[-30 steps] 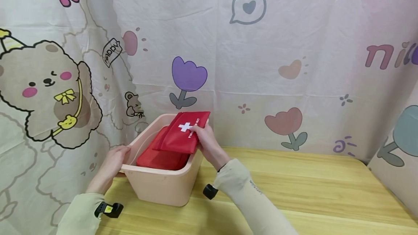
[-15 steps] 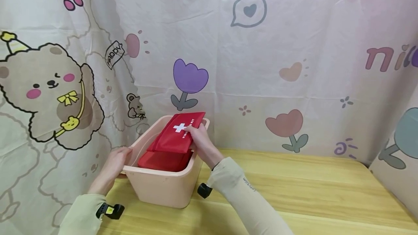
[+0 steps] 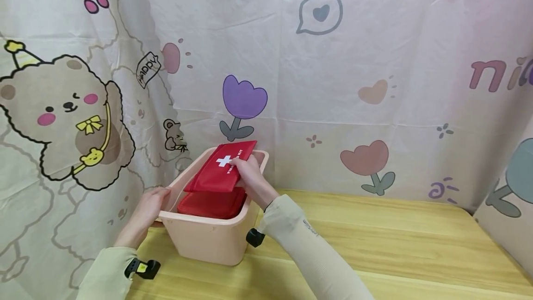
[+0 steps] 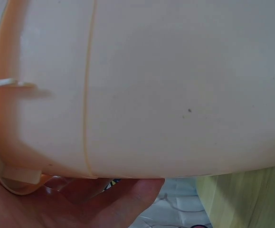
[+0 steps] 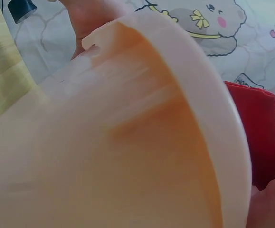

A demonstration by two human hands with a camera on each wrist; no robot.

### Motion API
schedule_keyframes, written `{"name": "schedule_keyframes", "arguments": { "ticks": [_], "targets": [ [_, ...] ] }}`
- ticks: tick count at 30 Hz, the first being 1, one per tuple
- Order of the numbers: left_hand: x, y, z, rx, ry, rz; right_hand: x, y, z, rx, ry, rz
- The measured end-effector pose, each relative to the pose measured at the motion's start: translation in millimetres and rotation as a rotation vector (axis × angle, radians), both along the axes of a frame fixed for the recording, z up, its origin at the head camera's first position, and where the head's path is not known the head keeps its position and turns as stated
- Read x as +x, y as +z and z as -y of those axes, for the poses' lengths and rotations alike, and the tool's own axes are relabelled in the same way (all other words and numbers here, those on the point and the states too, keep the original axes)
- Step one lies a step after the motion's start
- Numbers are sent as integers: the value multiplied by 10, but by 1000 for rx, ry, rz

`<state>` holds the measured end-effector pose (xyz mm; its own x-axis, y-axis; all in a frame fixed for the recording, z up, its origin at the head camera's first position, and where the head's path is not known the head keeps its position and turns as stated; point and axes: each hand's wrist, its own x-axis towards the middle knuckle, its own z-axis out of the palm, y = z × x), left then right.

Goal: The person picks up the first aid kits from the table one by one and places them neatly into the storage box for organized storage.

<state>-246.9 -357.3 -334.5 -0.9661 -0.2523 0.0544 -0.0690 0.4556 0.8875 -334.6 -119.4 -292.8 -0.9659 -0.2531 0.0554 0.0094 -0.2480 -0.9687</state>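
My right hand (image 3: 250,175) pinches the right edge of a flat red first aid pouch (image 3: 212,175) marked with a white cross, thumb on top. The pouch is tilted above a pale pink plastic bin (image 3: 204,237), over a second red case (image 3: 210,205) lying inside. At the bin's left side, my left hand (image 3: 151,203) grips the rim. In the left wrist view, its fingers (image 4: 132,199) lie along the bin's outer wall (image 4: 184,85). A corner of the pouch (image 5: 260,128) shows beyond the rim in the right wrist view. The bin's floor is hidden.
The bin stands on a light wooden table (image 3: 374,235), near its left end. Behind and to the left hangs a white cloth (image 3: 316,68) printed with bears, tulips and hearts. A black wrist camera (image 3: 255,237) sits by the bin's right side.
My right hand has carried the first aid pouch leftward, further over the bin, covering more of the opening. My left hand keeps its grip on the rim. The view has shifted slightly.
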Motion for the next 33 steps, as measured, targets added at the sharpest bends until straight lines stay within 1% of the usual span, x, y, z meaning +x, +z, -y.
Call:
{"name": "schedule_keyframes", "arguments": {
  "ticks": [3,8,12,17,19,21,23,28,31,33],
  "targets": [
    [-2,3,-1,-3,3,7,-16,8,44,12,1,-1],
    [-17,-13,-5,19,13,4,-10,-22,105,76,17,-12],
    [-17,-8,2,25,13,-2,9,-63,158,165,24,-43],
    [0,-2,7,14,13,-4,28,-50,189,339,-18,-52],
    [3,-2,2,15,14,-5,35,-36,188,437,-40,-61],
    [3,-2,-5,14,12,-3,35,-33,187,551,-62,-106],
    [-1,-4,-10,13,12,-1,32,-42,189,711,-89,-197],
    [-7,1,-10,8,4,5,36,-87,186,1157,-170,-516],
    [-3,5,-3,-4,-4,5,29,-116,166,1365,-188,-633],
    [-3,6,4,-9,-9,5,24,-123,145,1451,-183,-677]
  ]
}}
